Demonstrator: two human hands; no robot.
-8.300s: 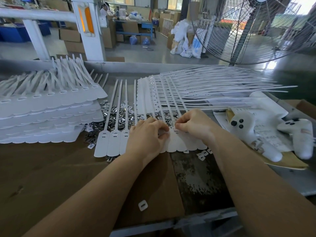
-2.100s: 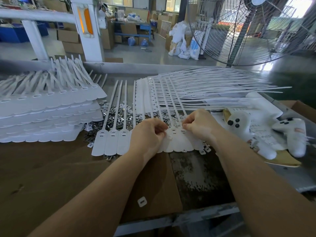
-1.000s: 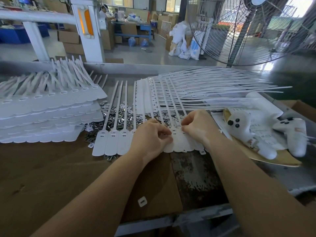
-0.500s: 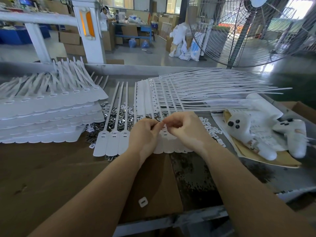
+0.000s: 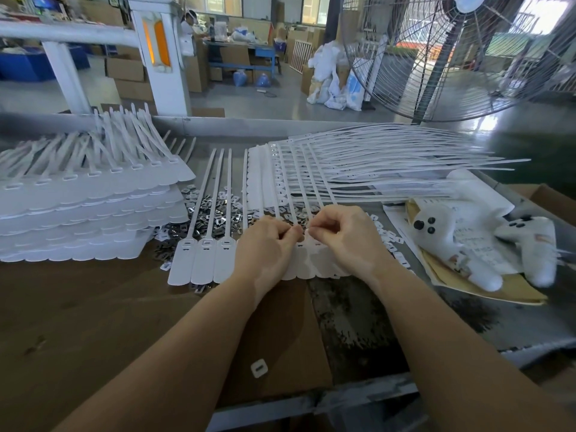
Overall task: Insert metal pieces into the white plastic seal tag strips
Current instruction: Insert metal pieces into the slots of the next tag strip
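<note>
A joined row of white plastic seal tag strips [image 5: 307, 265] lies flat in front of me, tails pointing away. My left hand [image 5: 268, 247] and my right hand [image 5: 341, 235] meet over the heads of the middle tags, fingers curled, fingertips pinching at one tag head. Whatever small piece is between the fingertips is hidden. Three tags [image 5: 204, 260] at the row's left end lie uncovered, each showing its slotted head. Loose metal pieces [image 5: 205, 213] are heaped behind the row.
Stacked tag sheets [image 5: 87, 213] stand at the left. More strips [image 5: 389, 163] fan out at the back right. Two white plush toys [image 5: 452, 241] lie on papers at the right. One white insert [image 5: 259, 367] sits on the cardboard near the front edge. A big fan [image 5: 452, 51] stands behind.
My right hand has moved left along the row to meet my left hand over a tag nearer the middle. The tag row has hardly shifted.
</note>
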